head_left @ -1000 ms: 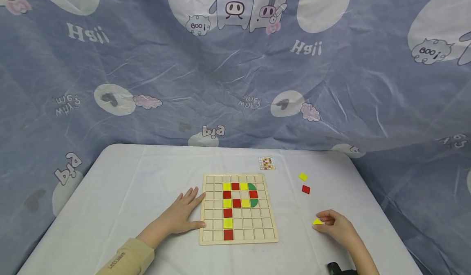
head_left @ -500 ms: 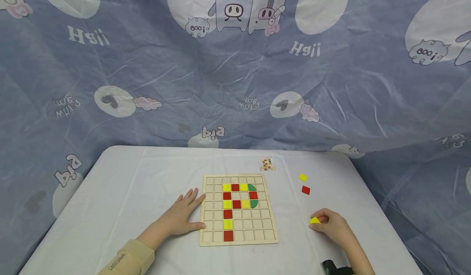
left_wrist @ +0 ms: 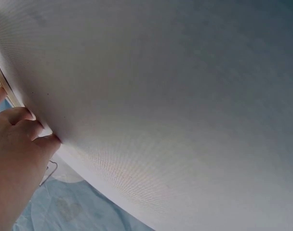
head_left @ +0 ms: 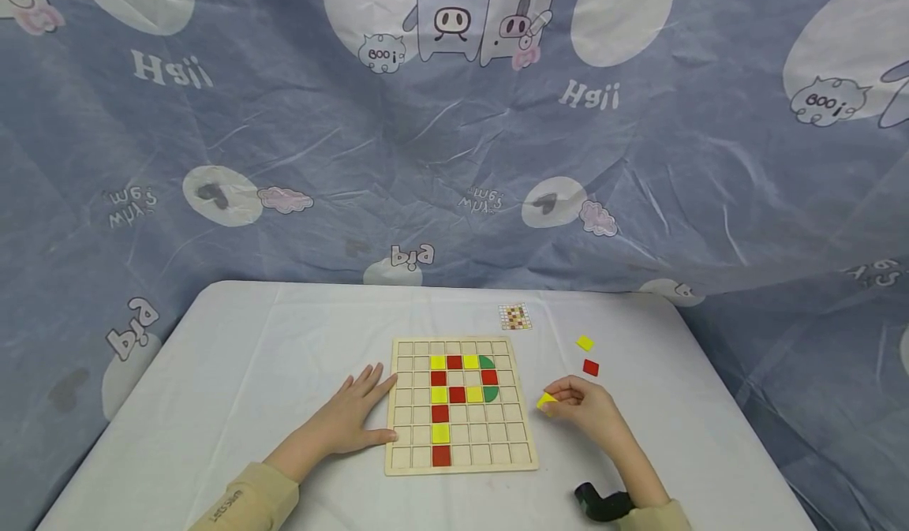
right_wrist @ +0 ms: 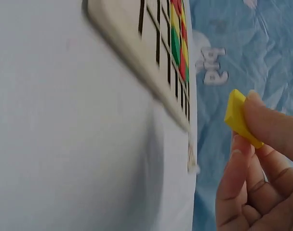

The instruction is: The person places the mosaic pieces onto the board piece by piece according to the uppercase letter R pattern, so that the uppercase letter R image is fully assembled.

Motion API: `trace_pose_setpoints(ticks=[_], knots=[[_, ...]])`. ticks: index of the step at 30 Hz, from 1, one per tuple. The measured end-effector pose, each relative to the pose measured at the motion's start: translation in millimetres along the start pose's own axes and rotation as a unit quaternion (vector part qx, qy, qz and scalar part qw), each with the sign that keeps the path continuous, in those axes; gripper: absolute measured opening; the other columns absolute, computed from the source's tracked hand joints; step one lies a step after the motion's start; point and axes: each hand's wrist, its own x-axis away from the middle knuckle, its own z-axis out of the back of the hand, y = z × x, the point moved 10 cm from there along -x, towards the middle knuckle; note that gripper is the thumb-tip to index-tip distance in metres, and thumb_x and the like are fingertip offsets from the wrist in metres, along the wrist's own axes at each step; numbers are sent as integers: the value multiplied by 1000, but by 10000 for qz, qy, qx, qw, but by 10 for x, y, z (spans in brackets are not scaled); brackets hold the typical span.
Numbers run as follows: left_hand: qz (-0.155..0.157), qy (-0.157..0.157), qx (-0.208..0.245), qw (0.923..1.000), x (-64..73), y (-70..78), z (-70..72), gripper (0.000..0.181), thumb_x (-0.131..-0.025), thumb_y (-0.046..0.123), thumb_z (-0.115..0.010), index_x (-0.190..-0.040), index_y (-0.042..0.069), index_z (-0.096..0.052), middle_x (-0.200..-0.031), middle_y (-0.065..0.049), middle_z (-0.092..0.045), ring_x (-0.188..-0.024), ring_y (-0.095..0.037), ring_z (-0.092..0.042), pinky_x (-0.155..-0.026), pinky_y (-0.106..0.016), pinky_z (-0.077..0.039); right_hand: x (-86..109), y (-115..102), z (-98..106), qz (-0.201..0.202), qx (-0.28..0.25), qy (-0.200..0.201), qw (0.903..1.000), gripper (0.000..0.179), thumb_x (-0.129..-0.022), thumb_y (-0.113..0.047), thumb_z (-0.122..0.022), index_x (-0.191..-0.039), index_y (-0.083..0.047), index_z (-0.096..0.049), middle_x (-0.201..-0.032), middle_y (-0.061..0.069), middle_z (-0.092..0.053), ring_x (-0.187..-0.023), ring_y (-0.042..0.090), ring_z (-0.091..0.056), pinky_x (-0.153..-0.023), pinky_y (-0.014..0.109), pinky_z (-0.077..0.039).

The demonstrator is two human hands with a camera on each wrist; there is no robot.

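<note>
A wooden grid board (head_left: pixel 497 432) lies on the white table, with red, yellow and green tiles set in its cells in the shape of a letter P. My left hand (head_left: pixel 348 413) lies with fingers spread, its fingertips and thumb at the board's left edge. Between thumb and fingers my right hand (head_left: pixel 585 409) pinches a yellow tile (head_left: pixel 546 399), just off the board's right edge. In the right wrist view that yellow tile (right_wrist: pixel 238 118) is held up off the tablecloth, partly covered by the thumb.
A loose yellow tile (head_left: pixel 585 343) and a red tile (head_left: pixel 591 368) lie right of the board. Behind the board is a small printed pattern card (head_left: pixel 514 316). A patterned blue cloth (head_left: pixel 454 144) hangs behind the table. A black wrist device (head_left: pixel 602 503) sits at my right wrist.
My right hand has carried the yellow tile leftward and somewhat away from me, up to the board's right edge. The left hand and the tiles on the board have stayed put.
</note>
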Motion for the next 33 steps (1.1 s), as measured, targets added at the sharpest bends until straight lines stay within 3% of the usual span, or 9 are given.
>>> trace_pose_setpoints(ticks=[6,15,23,33], knots=[[-12,-23,17,10000,-1,1,-1,94,-81,62,-69,-154,13,-34,-162,-21,-24,-151,-40,-18,-120,-61,-19,-15,-238,-412,237,-130,-198,9994,21,-75,-9,-85,-91,-6,-72,-78,1,-67,-70,13,-59,-59,18,-50],[27,-37,15,10000,3,-11,-3,94,-81,63,-69,-154,13,-34,-162,-20,-24,-151,-39,-18,-120,-60,-19,-1,-545,-939,1043,266,-886,9902,15,-81,-16,-81,-91,-10,-72,-79,-2,-66,-71,12,-59,-62,17,-51],[47,-74,20,10000,18,13,16,94,-81,61,-70,-153,12,-35,-161,-20,-24,-151,-40,-19,-120,-61,-19,-17,-710,-1186,1429,585,-1105,9818,6,-84,-13,-77,-89,-13,-73,-78,-5,-66,-70,9,-58,-62,18,-50],[48,-70,10,10000,8,15,14,94,-81,61,-70,-154,12,-35,-162,-20,-24,-151,-40,-19,-120,-60,-19,-32,-779,-1303,1656,1098,-1114,9737,5,-84,-8,-77,-84,-11,-73,-76,-5,-61,-67,7,-54,-61,17,-47]])
